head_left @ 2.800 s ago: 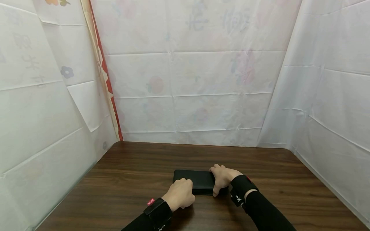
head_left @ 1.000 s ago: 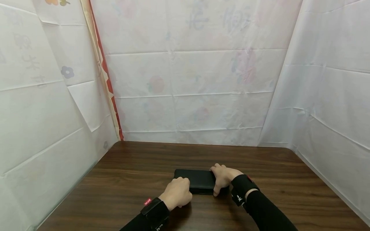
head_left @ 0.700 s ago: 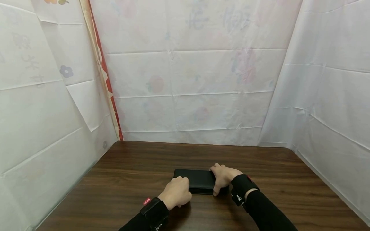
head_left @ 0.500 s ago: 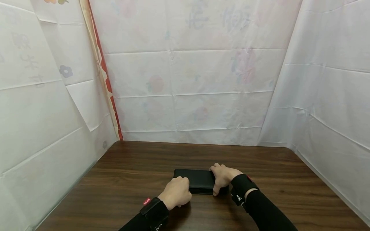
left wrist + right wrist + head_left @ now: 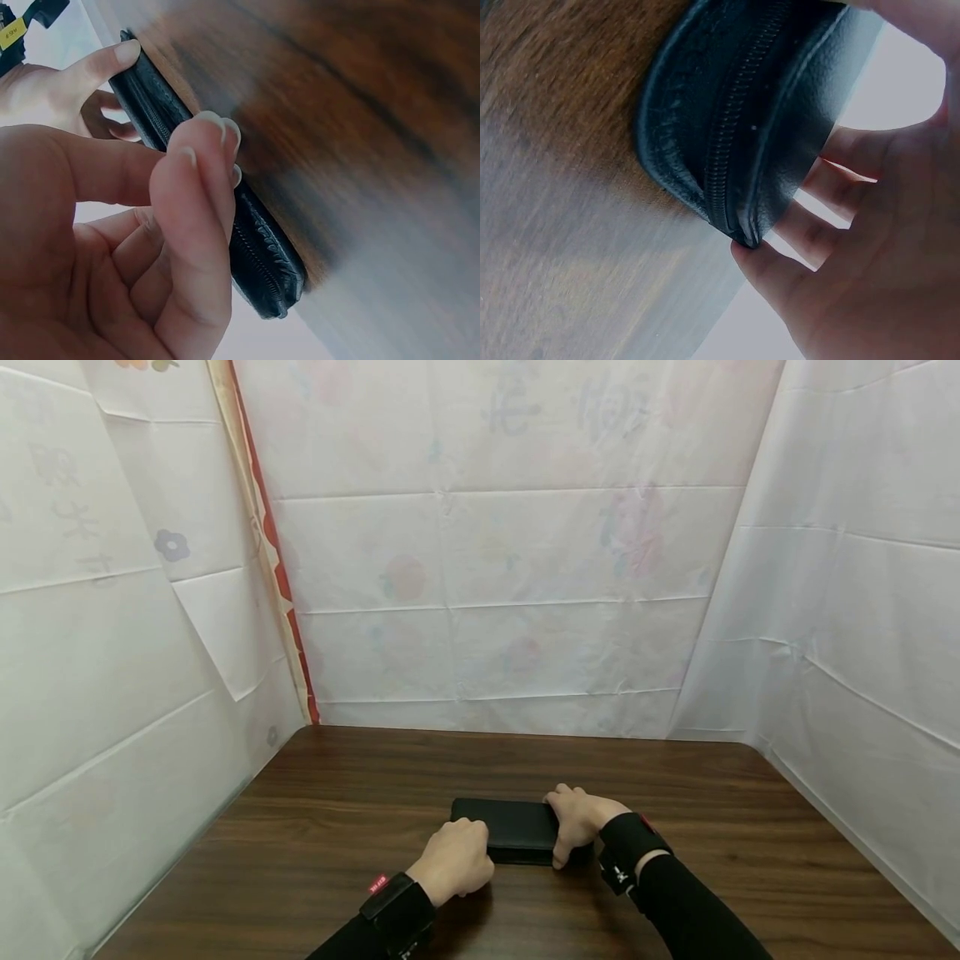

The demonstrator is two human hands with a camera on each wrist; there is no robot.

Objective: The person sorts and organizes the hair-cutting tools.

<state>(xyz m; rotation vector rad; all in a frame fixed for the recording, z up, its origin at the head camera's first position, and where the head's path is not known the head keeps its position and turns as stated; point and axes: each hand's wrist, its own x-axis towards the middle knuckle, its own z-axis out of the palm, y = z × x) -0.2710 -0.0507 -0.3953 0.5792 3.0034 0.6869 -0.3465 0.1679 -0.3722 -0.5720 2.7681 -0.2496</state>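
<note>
A black zip wallet [image 5: 519,825] lies flat on the dark wooden table [image 5: 330,827], its zipper edge facing me. My left hand [image 5: 453,858] is at the wallet's near left part. In the left wrist view its thumb and curled fingers pinch together at the zipper [image 5: 255,262], and the fingertips hide the zipper pull. My right hand [image 5: 579,820] grips the right end, thumb on the near edge and fingers reaching over the top to the far side. The right wrist view shows the zipper teeth [image 5: 731,112] meshed along that end, with the thumb [image 5: 769,270] at the corner.
White sheeting [image 5: 480,552] with faint prints hangs behind the table, and more white sheeting [image 5: 862,610] lines the right side. A red-and-cream edged strip [image 5: 273,552] runs down the left back corner. Black straps circle both wrists.
My left hand has slid slightly left along the wallet's near edge, still pinched. The right hand keeps its grip, and the wallet has stayed about where it was.
</note>
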